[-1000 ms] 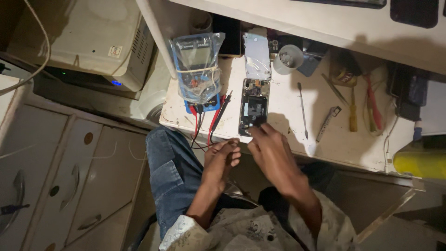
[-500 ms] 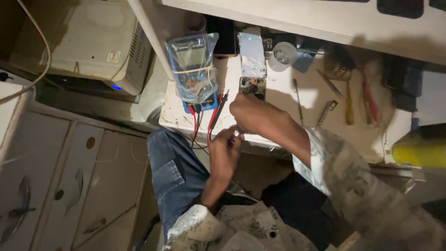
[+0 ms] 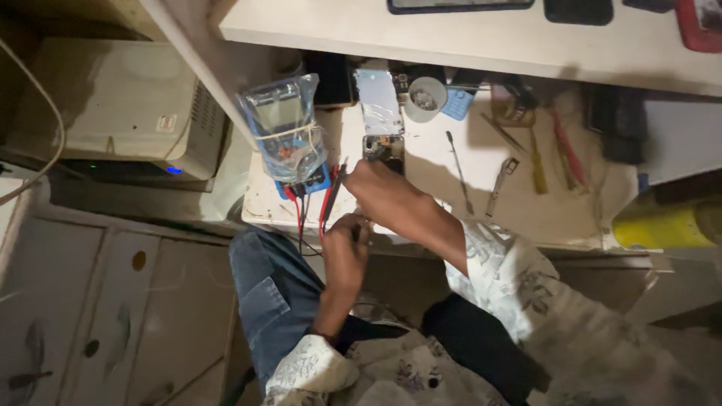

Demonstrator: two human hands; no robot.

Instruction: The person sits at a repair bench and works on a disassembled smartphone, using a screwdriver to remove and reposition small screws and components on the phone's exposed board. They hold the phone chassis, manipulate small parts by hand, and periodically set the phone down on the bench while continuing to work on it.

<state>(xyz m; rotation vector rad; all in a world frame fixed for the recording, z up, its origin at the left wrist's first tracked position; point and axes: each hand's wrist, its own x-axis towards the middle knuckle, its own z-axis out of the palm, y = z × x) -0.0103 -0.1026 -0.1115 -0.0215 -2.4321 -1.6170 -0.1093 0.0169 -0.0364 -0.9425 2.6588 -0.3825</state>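
An opened phone (image 3: 383,146) lies on the white workbench (image 3: 587,218), with its detached back panel (image 3: 378,105) just beyond it. My right hand (image 3: 387,195) rests over the phone's near end, fingers bent down onto it and hiding that part. My left hand (image 3: 346,248) sits at the bench's front edge with its fingers curled, beside the red and black probe leads (image 3: 329,197). I cannot make out what it holds. The leads run to a blue multimeter wrapped in a clear plastic bag (image 3: 287,131) on the left of the bench.
Tweezers (image 3: 502,177), a thin metal pick (image 3: 457,169), yellow- and red-handled screwdrivers (image 3: 538,165) and a small white cup (image 3: 425,99) lie on the bench. A shelf (image 3: 451,34) with dark phones hangs above. A beige box (image 3: 113,113) stands at left, a yellow object (image 3: 662,225) at right.
My right hand has slid forward from the bench's front edge up onto the phone. My left hand rose from my lap to the bench edge. The view has shifted slightly.
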